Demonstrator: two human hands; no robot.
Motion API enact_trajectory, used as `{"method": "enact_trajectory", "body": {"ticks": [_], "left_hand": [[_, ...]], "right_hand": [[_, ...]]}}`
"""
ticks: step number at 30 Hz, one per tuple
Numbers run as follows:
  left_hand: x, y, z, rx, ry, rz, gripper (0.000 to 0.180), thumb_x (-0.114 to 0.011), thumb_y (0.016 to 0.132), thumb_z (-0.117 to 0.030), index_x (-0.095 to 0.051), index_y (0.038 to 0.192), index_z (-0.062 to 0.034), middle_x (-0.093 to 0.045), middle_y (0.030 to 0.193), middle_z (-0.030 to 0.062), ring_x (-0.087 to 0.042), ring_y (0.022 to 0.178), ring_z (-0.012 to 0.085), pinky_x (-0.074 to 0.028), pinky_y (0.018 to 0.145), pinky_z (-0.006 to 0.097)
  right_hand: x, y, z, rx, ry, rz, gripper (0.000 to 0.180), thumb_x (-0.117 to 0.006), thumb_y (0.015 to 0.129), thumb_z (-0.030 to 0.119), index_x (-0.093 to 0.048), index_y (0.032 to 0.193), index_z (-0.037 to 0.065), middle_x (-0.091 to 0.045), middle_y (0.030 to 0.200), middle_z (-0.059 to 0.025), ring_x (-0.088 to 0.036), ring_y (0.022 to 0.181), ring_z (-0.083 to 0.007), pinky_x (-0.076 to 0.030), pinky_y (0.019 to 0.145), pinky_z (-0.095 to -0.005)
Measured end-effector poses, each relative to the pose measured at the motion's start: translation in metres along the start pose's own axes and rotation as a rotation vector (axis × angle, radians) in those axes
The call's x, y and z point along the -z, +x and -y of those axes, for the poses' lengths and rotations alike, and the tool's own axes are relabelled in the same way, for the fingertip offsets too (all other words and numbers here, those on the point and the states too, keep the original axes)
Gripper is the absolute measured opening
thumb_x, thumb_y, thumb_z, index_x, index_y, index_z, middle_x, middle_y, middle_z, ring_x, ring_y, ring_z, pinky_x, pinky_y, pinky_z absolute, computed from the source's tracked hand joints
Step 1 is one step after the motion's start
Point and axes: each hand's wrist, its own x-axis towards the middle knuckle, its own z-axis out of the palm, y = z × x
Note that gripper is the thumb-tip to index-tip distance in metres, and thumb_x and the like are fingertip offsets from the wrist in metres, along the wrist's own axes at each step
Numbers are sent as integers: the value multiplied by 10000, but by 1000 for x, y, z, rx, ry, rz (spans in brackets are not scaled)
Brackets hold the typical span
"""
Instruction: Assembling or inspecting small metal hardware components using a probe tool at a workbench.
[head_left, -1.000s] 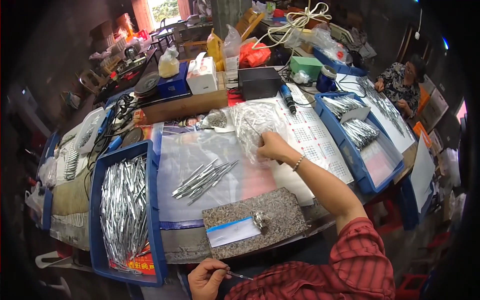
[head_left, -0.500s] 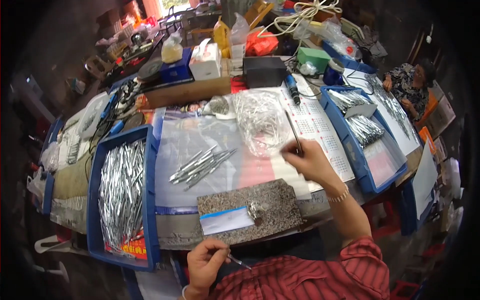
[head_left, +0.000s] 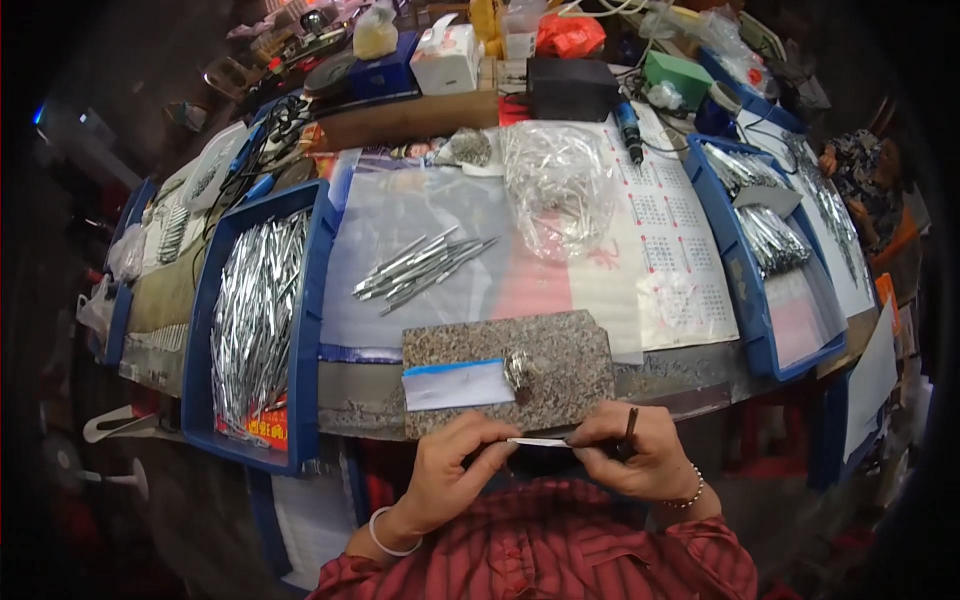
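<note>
Hands: left hand (head_left: 455, 470) and right hand (head_left: 635, 460) are pinching one thin metal piece (head_left: 538, 441) between them, near the granite slab (head_left: 560, 355).
Right hand: also gripping a dark tool (head_left: 630, 425).
Progress: few loose pieces (head_left: 420, 270) are lying centre; left blue tray (head_left: 300, 330) remains full.

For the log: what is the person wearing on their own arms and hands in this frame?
Both hands are bare, no gloves. The left hand has a plain white bangle round the wrist; the right hand has a thin bracelet of small pale beads. The sleeves are red cloth with fine dark stripes and end short of the wrists. No rings can be made out.
</note>
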Motion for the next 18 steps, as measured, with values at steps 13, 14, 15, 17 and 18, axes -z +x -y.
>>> {"method": "enact_trajectory", "body": {"ticks": [13,14,15,17,18], "left_hand": [[-24,-14,14,298,-623,-28,110,-601,880,-10,-626,986,8,-588,871,35,-580,698,71,-455,584,179],[-20,-18,19,378,-663,-62,141,-602,878,-5,-601,1019,-4,-600,876,39,-581,699,75,-470,601,179],[-19,-17,21,371,-740,-111,150,-607,875,-6,-590,1024,-3,-607,876,48,-580,693,82,-476,609,186],[-16,-14,26,353,-862,-177,155,-614,876,-23,-570,1022,5,-619,879,69,-582,683,103,-490,629,209],[-16,-14,27,356,-866,-179,155,-614,876,-23,-570,1022,5,-619,879,69,-582,683,103,-490,629,209]], "right_hand": [[-40,-10,-20,-148,686,-268,146,-611,872,25,-637,1009,-19,-647,940,-104,-572,670,-87,-475,596,-222],[-37,-13,-19,-201,683,-266,163,-610,870,21,-634,1026,-17,-660,896,-101,-590,688,-100,-485,614,-235],[-33,-17,-16,-253,676,-266,180,-609,868,17,-631,1044,-16,-672,852,-98,-608,705,-113,-495,631,-249],[-30,-16,-13,-295,470,-127,359,-647,846,41,-538,1182,-23,-683,789,-86,-647,762,-119,-499,648,-259],[-31,-18,-15,-266,371,-68,406,-663,839,55,-506,1204,-28,-686,799,-96,-658,765,-123,-498,649,-258]]}}
